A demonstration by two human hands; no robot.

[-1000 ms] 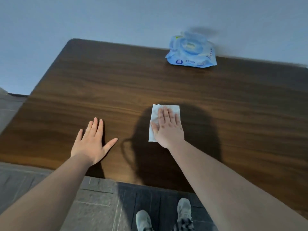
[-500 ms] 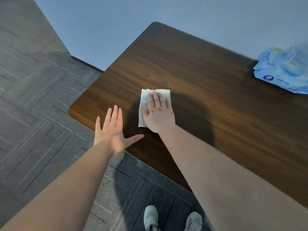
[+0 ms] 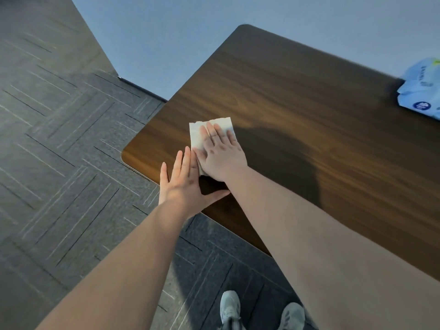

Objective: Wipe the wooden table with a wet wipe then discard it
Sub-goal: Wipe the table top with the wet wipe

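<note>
1. Where the wooden table [image 3: 309, 129] narrows to its rounded near-left corner, a white wet wipe [image 3: 202, 132] is pressed flat on the surface by the right hand [image 3: 221, 156].
2. The right hand's fingers [image 3: 212, 132] are laid out straight and close together across the wipe, palm down; nothing is gripped, the sheet is only pinned under the palm and fingers.
3. The wipe's far edge and left side are left uncovered, and the sheet appears folded into a rough rectangle.
4. The left hand [image 3: 183, 184] is set flat on the table at its near edge, just beside the right hand, with its fingers extended and its thumb spread out to the right toward the right forearm; nothing is held in it.
5. A light blue wipes packet [image 3: 419, 91] is seen at the far right of the table, cut off by the frame edge, well apart from the hands.
6. A dark blue round logo and a line of small dark print are carried on the packet, but the writing is too blurred to be read.
7. A shadow is cast over the wood to the right of the hands.
8. Grey carpet tiles [image 3: 59, 151] are seen left of and below the table, and two grey shoes [image 3: 259, 310] at the lower edge.
</note>
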